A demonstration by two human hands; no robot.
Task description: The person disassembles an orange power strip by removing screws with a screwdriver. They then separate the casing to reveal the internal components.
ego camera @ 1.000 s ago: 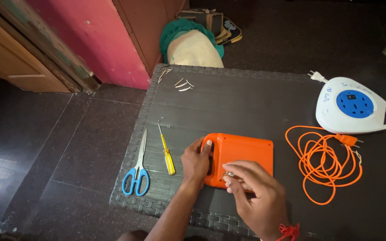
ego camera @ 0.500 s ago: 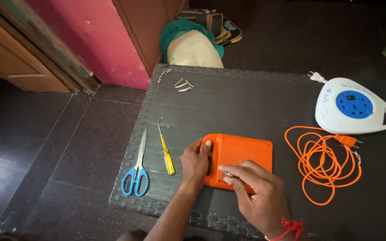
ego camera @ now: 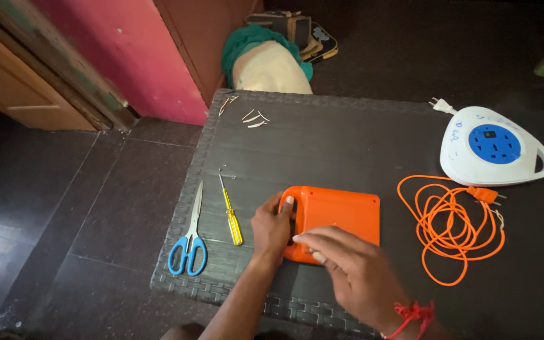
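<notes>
Gripping orange casing (ego camera: 338,214) edge with left hand (ego camera: 272,228); right hand (ego camera: 347,267) fingers loosely resting on top; yellow screwdriver (ego camera: 230,217) unused on desk (ego camera: 347,138); casing still shut.

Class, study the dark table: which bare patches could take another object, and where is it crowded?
Bare: the middle of the table, bordered by the metal strips, white socket reel and orange box. Crowded: the near-left edge, where scissors, yellow screwdriver, left hand and right hand cluster; orange cord fills the right.
</notes>
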